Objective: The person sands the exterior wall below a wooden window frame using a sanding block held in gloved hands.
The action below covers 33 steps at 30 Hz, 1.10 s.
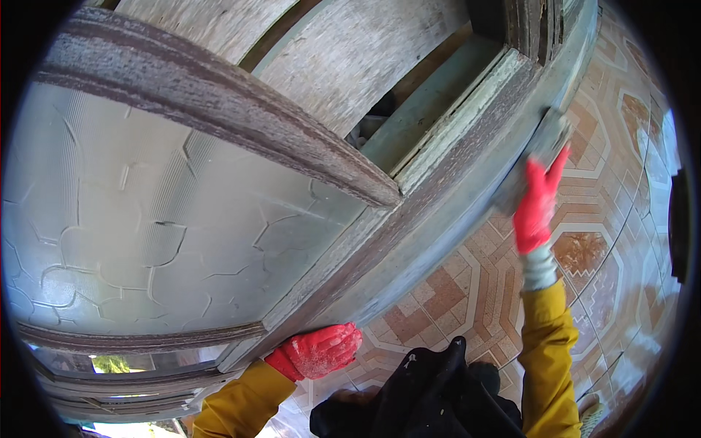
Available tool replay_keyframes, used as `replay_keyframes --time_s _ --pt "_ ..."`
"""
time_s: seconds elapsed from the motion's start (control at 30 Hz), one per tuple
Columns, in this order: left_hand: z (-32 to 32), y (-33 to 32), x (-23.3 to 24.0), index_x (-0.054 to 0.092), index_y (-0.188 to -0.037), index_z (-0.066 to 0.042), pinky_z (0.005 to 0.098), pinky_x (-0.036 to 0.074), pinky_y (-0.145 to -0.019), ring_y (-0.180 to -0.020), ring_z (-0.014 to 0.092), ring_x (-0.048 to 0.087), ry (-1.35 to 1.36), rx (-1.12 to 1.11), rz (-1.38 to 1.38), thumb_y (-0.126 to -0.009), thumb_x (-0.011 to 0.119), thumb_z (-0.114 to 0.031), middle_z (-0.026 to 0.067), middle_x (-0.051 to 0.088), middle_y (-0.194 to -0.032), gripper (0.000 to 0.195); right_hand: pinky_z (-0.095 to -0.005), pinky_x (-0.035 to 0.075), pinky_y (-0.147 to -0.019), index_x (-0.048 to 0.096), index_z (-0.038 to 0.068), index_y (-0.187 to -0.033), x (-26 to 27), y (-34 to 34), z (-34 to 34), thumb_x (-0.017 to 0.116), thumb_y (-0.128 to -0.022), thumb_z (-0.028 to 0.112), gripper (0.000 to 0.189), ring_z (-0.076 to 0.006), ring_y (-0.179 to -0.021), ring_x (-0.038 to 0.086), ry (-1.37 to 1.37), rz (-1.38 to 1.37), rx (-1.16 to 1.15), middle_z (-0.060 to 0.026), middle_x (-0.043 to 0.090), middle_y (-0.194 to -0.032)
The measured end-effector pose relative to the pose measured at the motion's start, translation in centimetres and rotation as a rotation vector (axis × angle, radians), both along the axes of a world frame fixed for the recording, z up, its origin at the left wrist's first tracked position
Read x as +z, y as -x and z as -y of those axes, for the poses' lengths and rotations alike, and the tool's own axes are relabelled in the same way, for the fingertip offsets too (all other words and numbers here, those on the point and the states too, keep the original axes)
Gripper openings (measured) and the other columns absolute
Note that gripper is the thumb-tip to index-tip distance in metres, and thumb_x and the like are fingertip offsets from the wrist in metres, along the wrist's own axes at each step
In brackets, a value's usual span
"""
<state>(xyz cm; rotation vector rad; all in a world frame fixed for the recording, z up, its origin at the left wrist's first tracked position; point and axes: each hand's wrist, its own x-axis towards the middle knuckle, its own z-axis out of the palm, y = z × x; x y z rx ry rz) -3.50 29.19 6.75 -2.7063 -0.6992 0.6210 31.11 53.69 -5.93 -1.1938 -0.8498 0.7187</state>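
My right hand [534, 211], in a red glove, holds a flat grey block [547, 137], possibly a sanding block. The block is blurred and lies along the outer edge of a worn wooden sill [438, 224]; how its underside meets the wood cannot be made out. Lower down, my left hand [320, 350] rests on the near end of the sill's edge, its red glove dusted with pale powder and its fingers curled over. Above the sill runs a weathered frame rail [350, 282] with patchy brown and whitish paint.
A wooden post [246, 115] slants across the frame, beside a textured glass pane [164, 219]. Behind an opening are worn boards [361, 60]. Patterned tiles [580, 252] cover the floor, and my dark-clothed legs [421, 388] are below.
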Motion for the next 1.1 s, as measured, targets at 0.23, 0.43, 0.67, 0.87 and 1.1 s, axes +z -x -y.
replay_keyframes --time_s 0.23,0.43,0.67,0.87,1.1 --pt "0.3 0.7 -1.5 0.058 -0.124 -0.01 0.0407 0.034 -0.11 -0.122 0.022 0.052 -0.023 -0.009 0.08 -0.092 0.052 -0.042 0.0071 0.058 -0.127 0.045 -0.0357 0.047 -0.097 0.041 0.002 -0.14 -3.1 -13.1 -13.1 0.062 -0.09 0.035 0.064 -0.024 -0.112 0.059 0.031 -0.609 0.093 -0.0133 0.057 -0.129" --pt "-0.4 0.0 -0.5 0.06 -0.119 -0.01 0.0402 0.037 -0.109 -0.119 0.022 0.054 -0.072 -0.009 0.093 -0.09 0.056 -0.038 0.0059 0.059 -0.123 0.04 -0.0414 0.01 -0.118 0.005 0.004 -0.154 0.3 8.2 9.2 0.063 -0.085 0.034 0.095 -0.032 -0.147 0.006 0.087 0.149 0.032 -0.0192 0.006 -0.159" --pt "0.4 0.1 0.2 0.064 -0.113 -0.013 0.0419 0.038 -0.108 -0.117 0.022 0.055 -0.117 -0.008 0.133 -0.085 0.062 -0.036 0.0051 0.061 -0.121 0.037 -0.0483 0.021 -0.115 0.006 0.005 -0.154 -4.4 8.4 10.9 0.076 -0.073 0.022 0.108 -0.0449 -0.142 0.017 -0.159 0.5 0.154 -0.0269 0.002 -0.156" --pt "-0.6 -0.5 -0.4 0.063 -0.115 -0.011 0.042 0.037 -0.108 -0.119 0.022 0.054 -0.128 -0.014 0.133 -0.087 0.061 -0.038 0.0054 0.06 -0.123 0.039 -0.0341 0.033 -0.108 0.008 0.006 -0.154 0.3 -8.9 -7.8 0.059 -0.089 0.041 0.09 -0.0267 -0.128 0.045 0.083 -0.324 0.091 -0.0165 0.039 -0.146" --pt "-0.4 -0.1 0.0 0.063 -0.115 -0.01 0.0408 0.037 -0.107 -0.118 0.022 0.054 -0.067 0.017 0.093 -0.088 0.059 -0.04 0.0052 0.059 -0.124 0.041 -0.0475 0.025 -0.113 0.005 0.008 -0.154 -2.9 4.0 6.4 0.073 -0.077 0.028 0.105 -0.041 -0.142 0.017 -0.044 0.424 0.103 -0.0246 0.002 -0.156"
